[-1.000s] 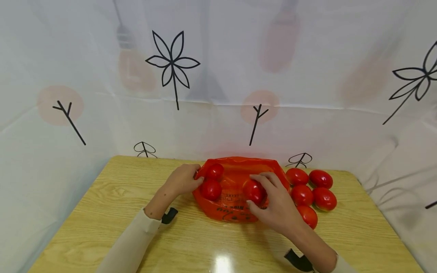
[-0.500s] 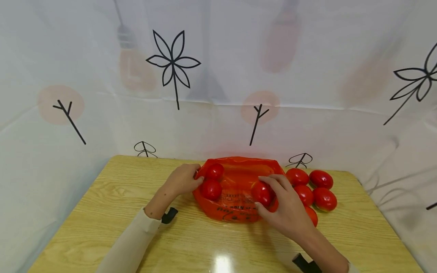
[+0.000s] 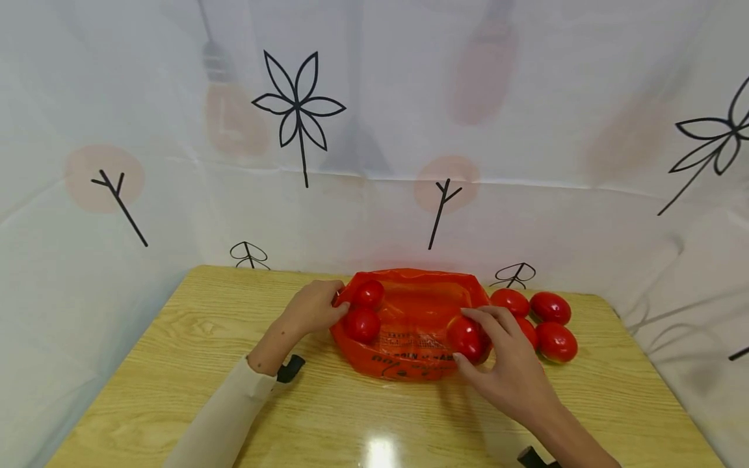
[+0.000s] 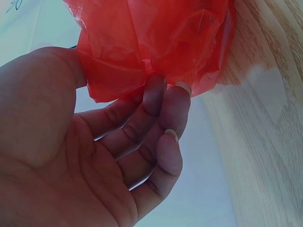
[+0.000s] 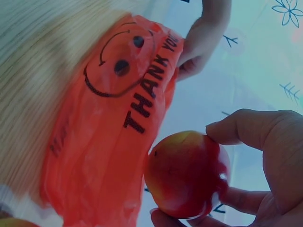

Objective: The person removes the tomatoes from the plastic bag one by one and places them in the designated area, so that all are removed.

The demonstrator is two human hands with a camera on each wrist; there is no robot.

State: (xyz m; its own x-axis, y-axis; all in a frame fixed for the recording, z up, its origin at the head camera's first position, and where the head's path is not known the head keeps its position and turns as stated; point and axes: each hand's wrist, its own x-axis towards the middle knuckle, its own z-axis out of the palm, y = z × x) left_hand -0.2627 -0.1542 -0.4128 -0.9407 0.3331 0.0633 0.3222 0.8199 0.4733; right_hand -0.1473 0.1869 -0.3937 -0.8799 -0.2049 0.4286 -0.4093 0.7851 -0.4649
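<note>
An orange-red plastic bag [image 3: 409, 299] lies with its mouth spread wide, and two round red fruits [image 3: 362, 325] are inside its left end. My left hand [image 3: 313, 309] pinches the bag's left edge between thumb and fingers; in the left wrist view the film bunches at the fingertips. At the bag's right end, my right hand [image 3: 509, 364] holds a glossy red fruit with a yellow patch [image 5: 187, 175]. Thumb and fingers sit around that fruit, close by the bag's rim. Black "THANK YOU" lettering and a smiley face mark the bag's front [image 5: 118, 109] in the right wrist view.
Several more red fruits [image 3: 556, 342] rest in a cluster right of the bag, some partly covered by my right hand. Wood-grain table [image 3: 246, 416] lies below. A white cloth with printed plants [image 3: 374, 130] hangs behind its far edge.
My right hand has moved to the right with the fruit, from over the bag's right half to its right end. The left hand keeps its place on the bag edge.
</note>
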